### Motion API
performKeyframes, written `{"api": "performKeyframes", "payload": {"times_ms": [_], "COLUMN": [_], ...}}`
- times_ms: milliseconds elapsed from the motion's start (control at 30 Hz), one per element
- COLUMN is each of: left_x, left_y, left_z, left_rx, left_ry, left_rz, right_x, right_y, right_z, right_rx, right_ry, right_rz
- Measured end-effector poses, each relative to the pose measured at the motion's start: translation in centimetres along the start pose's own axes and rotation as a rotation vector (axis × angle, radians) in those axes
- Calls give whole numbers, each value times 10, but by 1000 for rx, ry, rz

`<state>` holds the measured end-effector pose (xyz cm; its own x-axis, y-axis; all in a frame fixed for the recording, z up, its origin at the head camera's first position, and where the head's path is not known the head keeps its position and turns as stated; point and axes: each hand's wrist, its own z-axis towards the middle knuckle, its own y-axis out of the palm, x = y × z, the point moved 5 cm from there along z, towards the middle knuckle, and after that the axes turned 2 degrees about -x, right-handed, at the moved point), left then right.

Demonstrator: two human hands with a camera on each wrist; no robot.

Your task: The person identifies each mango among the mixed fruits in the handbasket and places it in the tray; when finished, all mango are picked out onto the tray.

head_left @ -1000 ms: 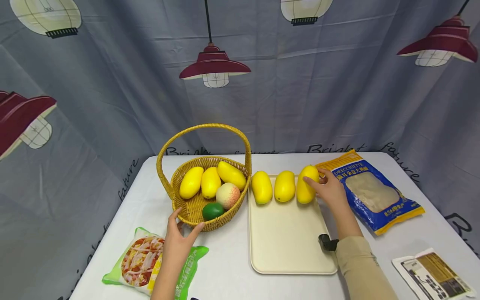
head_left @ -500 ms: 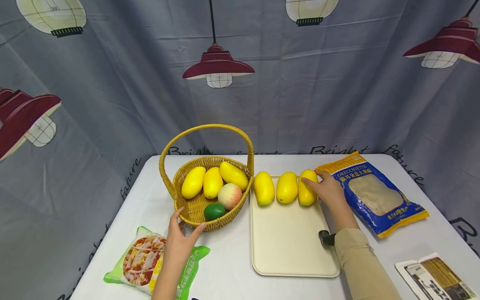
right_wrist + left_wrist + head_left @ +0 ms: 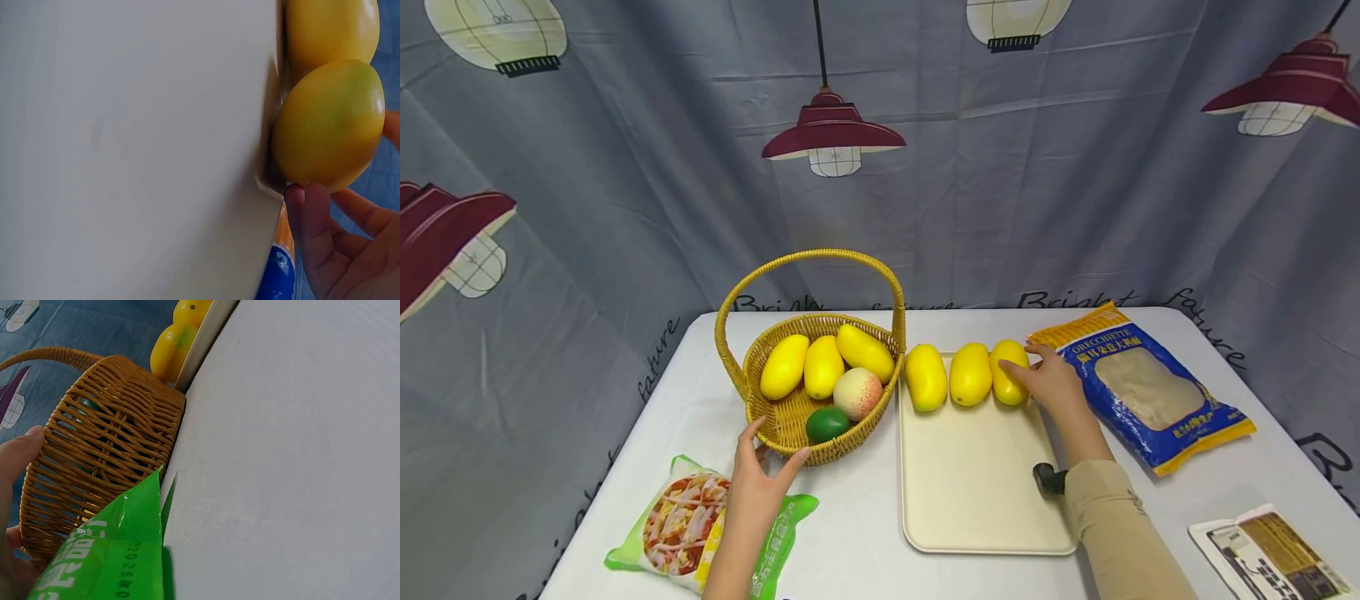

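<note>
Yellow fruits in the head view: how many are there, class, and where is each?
6. Three in the basket: left fruit, middle fruit, right fruit. Three at the tray's far end: leftmost fruit, central fruit, rightmost fruit, touched and partly covered by the right hand.

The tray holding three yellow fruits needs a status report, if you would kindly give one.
Left hand touching basket at near rim. Right hand round rightmost yellow fruit, at tray's far right corner. Blue bag close beside right hand.
</note>
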<state>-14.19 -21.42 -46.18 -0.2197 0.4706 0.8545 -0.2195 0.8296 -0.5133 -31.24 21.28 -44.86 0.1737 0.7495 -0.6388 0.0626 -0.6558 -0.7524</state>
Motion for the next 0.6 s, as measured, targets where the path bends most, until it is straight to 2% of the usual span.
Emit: {"api": "performKeyframes", "payload": {"times_ms": [367, 600], "left_x": [-1, 0], "left_y": [0, 0], "left_z": [0, 0], "left_rx": [2, 10], "left_ry": [3, 9], "left_rz": [5, 6], "right_x": [-1, -13], "right_y": [-1, -19], "right_z": [-4, -13], "right_rx": [5, 121], "right_ry": [-6, -60], "right_rz": [1, 79]}}
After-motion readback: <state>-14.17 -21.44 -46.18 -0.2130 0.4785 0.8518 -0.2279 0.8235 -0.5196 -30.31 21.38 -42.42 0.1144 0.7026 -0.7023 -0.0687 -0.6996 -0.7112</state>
